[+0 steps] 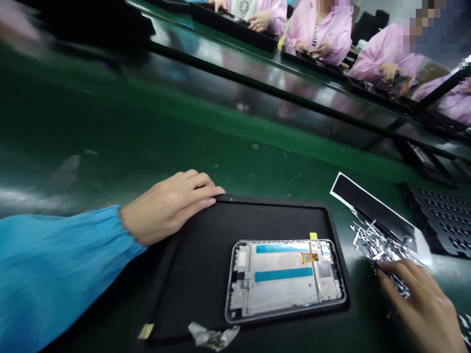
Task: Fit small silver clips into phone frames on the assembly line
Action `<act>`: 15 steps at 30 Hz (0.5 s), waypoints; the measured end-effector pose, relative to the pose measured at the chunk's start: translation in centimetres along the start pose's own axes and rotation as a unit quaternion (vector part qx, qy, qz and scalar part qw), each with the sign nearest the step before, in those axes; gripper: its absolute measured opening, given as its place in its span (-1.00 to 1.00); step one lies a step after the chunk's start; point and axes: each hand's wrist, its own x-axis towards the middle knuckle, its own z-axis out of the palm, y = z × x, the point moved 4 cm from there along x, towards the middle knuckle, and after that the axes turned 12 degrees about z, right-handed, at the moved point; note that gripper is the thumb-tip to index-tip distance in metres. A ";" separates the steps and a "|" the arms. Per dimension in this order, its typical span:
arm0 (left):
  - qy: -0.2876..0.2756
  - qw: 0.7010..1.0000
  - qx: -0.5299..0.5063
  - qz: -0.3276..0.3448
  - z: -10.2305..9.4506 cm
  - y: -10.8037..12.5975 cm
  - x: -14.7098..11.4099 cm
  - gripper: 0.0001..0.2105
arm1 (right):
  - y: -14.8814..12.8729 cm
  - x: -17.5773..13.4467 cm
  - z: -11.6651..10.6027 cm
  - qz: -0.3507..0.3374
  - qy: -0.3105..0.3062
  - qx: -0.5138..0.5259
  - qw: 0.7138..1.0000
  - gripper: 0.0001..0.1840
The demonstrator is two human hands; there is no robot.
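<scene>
A black tray (198,274) lies tilted on the green table before me. On its right side rests an opened phone frame (283,282), silvery inside, with two blue strips, an orange flex connector and a yellow tab. My left hand (172,203) grips the tray's far left corner, thumb and fingers along the rim. To the right of the tray, my right hand (423,304) reaches into a pile of small shiny metal pieces (379,240). Its thumb and forefinger tips come together at the pile's near edge; what they pinch is too small to make out.
A black sheet with a white border (371,201) lies beneath part of the pile. Right of it is a black perforated tray (445,215). A crumpled clear plastic piece (213,337) lies at the tray's near edge. Across a raised rail (257,88), people in pink sleeves work.
</scene>
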 end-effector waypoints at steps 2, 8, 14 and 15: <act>0.001 0.999 -0.025 -0.021 -0.1 -0.1 0.5 -0.71 | -0.1 0.3 -0.2 0.018 -0.023 0.040 0.999 -0.62; -0.057 0.998 -0.020 -0.010 1.2 1.0 3.4 -0.64 | 0.4 0.2 -0.1 0.029 -0.077 0.083 0.993 -0.70; -0.078 0.997 -0.008 0.027 2.0 1.5 4.6 -0.64 | 0.2 0.0 -0.1 0.033 -0.020 0.051 0.998 -0.61; -0.079 0.996 -0.005 0.032 2.1 1.4 4.6 -0.64 | 0.2 -0.1 0.0 0.019 -0.007 0.043 0.999 -0.60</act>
